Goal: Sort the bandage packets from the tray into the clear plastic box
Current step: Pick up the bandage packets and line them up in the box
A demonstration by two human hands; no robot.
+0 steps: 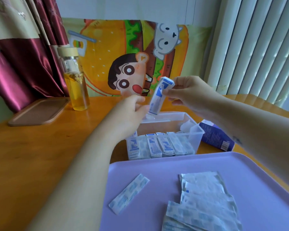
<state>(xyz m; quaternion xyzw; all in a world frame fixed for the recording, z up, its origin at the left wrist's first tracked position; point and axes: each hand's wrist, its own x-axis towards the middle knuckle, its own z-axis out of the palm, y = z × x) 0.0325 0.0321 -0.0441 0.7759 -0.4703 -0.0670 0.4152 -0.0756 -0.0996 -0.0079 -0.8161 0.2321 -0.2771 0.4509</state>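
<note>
A stack of white-and-blue bandage packets [158,95] is held upright above the clear plastic box [196,129]. My right hand [188,94] pinches its upper part, and my left hand [132,112] holds its lower end. Inside the box, several packets [158,145] stand in a row against the near wall. The lilac tray [157,165] lies close to me. A single narrow packet [128,194] rests on its left side, and a loose pile of packets [205,202] on its right.
A dark blue carton [215,137] lies to the right of the box. A glass bottle of yellow liquid [75,80] and a brown lid [38,112] are at the back left of the wooden table. A cartoon cushion leans against the wall behind.
</note>
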